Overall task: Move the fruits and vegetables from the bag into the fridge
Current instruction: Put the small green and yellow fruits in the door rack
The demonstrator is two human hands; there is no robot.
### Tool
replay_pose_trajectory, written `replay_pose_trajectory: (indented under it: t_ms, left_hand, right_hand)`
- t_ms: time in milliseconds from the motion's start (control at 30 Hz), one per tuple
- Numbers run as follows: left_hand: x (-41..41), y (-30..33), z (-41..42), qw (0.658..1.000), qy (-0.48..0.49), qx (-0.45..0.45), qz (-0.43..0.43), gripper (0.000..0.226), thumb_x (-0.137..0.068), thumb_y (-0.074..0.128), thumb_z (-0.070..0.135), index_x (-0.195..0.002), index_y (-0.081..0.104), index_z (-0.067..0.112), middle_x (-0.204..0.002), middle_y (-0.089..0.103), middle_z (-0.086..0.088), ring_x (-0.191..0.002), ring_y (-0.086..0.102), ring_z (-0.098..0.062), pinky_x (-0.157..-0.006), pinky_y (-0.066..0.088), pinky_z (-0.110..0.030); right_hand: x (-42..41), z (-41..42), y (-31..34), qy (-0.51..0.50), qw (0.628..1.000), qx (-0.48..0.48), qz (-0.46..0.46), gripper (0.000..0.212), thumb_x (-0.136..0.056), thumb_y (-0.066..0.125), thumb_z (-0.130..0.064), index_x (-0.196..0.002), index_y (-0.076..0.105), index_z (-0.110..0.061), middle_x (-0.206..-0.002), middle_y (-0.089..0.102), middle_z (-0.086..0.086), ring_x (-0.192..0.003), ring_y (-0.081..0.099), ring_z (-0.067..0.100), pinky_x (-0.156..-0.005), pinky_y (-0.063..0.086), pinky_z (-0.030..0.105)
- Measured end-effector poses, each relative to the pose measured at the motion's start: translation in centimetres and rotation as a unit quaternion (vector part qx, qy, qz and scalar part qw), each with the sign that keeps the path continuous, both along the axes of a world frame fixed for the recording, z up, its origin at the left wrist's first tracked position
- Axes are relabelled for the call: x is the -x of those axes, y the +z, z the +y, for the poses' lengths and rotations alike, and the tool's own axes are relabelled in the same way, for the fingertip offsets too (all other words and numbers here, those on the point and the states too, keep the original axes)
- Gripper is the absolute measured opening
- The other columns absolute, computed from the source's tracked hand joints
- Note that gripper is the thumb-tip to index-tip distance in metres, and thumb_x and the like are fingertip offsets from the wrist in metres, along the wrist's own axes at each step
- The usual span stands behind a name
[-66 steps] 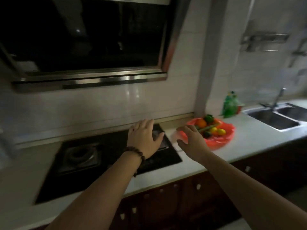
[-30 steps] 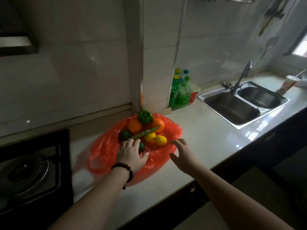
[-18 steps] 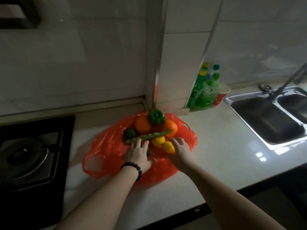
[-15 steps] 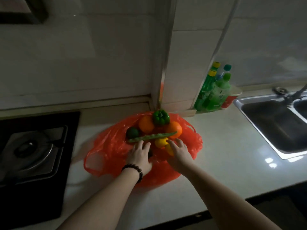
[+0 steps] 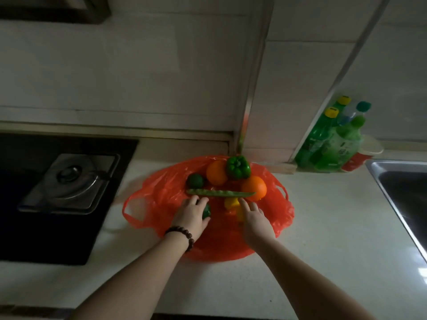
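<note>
Red plastic bag (image 5: 161, 195) spread flat on white countertop (image 5: 323, 227), between gas stove (image 5: 67, 181) at left and steel sink (image 5: 404, 192) at right. Produce piled on bag, toward back: green bell pepper (image 5: 238, 167) rearmost, touching orange (image 5: 216, 173) on its left; second orange (image 5: 255, 188) right and nearer; dark green round fruit (image 5: 195, 180) left of first orange. Long green bean pod (image 5: 219, 193) lying crosswise in front of these, right tip against second orange. Yellow fruit (image 5: 231, 202) just in front of pod.

Left hand (image 5: 191, 215), beaded bracelet (image 5: 182, 235) on wrist, palm down over another dark green fruit (image 5: 206, 211), fingers curved around it, fingertips close to pod. Grip looks like a clasp but underside hidden.

Right hand (image 5: 255, 221) palm down over second yellow fruit (image 5: 240, 214), mostly covered; fingers fairly straight, index reaching toward pod. Cannot tell whether fruit gripped or only touched.

Green bottles (image 5: 332, 144) with yellow and teal caps standing in wall corner at back right, red-and-white cup (image 5: 362, 155) beside them.
</note>
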State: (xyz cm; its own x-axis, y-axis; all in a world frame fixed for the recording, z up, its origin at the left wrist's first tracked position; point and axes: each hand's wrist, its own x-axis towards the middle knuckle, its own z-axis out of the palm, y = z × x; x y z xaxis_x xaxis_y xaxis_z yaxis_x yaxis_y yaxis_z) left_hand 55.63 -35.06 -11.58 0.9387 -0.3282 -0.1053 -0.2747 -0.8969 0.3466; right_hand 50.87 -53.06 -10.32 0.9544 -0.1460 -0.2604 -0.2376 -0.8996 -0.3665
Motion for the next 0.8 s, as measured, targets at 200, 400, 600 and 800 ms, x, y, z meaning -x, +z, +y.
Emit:
replay_pose_trajectory:
  t_ms: [200,400,600,800]
  left_hand:
    - [1.6,4.6,2.5,0.993,0.087,0.046,-0.068,0.048,-0.087,0.059,0.032,-0.132,0.044,0.024,-0.127,0.044,0.001,-0.114,0.047,-0.023,-0.086,0.049,-0.034]
    - [4.9,9.7,9.2,0.969,0.199,0.057,-0.134,0.047,-0.087,0.059,0.037,-0.13,0.046,0.024,-0.129,0.045,0.0,-0.119,0.042,-0.021,-0.093,0.045,-0.032]
    - [11.4,13.5,19.5,0.924,0.345,0.046,-0.16,0.048,-0.088,0.057,0.04,-0.132,0.042,0.025,-0.133,0.041,0.0,-0.121,0.037,-0.02,-0.093,0.046,-0.032]
    - [21.2,15.8,29.6,0.866,0.466,0.024,-0.182,0.048,-0.091,0.054,0.039,-0.134,0.039,0.023,-0.131,0.04,0.0,-0.119,0.036,-0.021,-0.098,0.043,-0.032]
  right_hand:
    - [-0.7,2.6,5.3,0.098,0.989,-0.055,-0.096,0.069,-0.085,0.063,-0.029,-0.142,0.027,-0.017,-0.138,0.045,0.006,-0.114,0.054,0.029,-0.083,0.049,0.037]
    - [-1.6,8.8,9.3,0.209,0.965,-0.092,-0.127,0.066,-0.079,0.066,-0.031,-0.135,0.034,-0.02,-0.129,0.046,0.005,-0.108,0.056,0.03,-0.078,0.046,0.036]
    - [-0.3,19.3,11.8,0.331,0.922,-0.151,-0.129,0.063,-0.078,0.067,-0.03,-0.133,0.037,-0.022,-0.132,0.047,0.002,-0.106,0.057,0.028,-0.081,0.046,0.034]
    - [4.0,31.5,14.2,0.443,0.874,-0.159,-0.122,0.065,-0.081,0.066,-0.034,-0.135,0.031,-0.028,-0.135,0.044,0.0,-0.105,0.058,0.026,-0.079,0.046,0.03]
